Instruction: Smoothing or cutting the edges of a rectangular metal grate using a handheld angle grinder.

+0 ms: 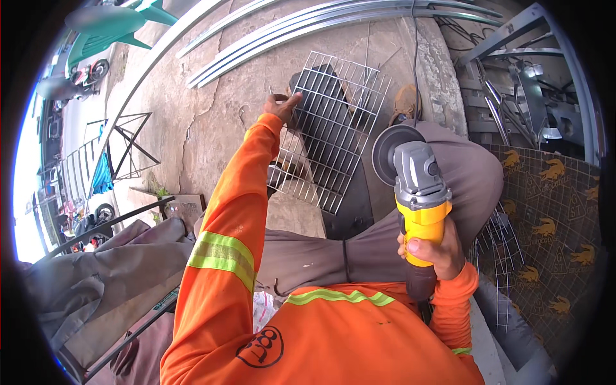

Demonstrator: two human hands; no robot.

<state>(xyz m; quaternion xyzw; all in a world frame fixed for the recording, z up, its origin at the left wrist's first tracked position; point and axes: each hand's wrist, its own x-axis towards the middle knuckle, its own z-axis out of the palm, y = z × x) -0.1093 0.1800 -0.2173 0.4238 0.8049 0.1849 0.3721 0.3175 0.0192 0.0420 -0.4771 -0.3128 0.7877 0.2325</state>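
My right hand (439, 250) is wrapped round the yellow body of an angle grinder (420, 176), held upright over my right thigh. Its round disc (394, 154) faces left, apart from the metal grid. With my left hand (281, 106) I grip the upper left edge of a wire mesh panel (321, 163), thumb and fingers closed on it. The panel lies tilted over a dark flat bar (330, 122) between my legs. Whether the disc is spinning cannot be made out.
Long metal channels (256, 48) lie across the concrete floor at the far side. A cable (416, 64) runs down toward the grinder. Steel frames (526, 96) stand at the right, above a dark patterned sheet (545, 212). At the far left is a green plastic chair (106, 32).
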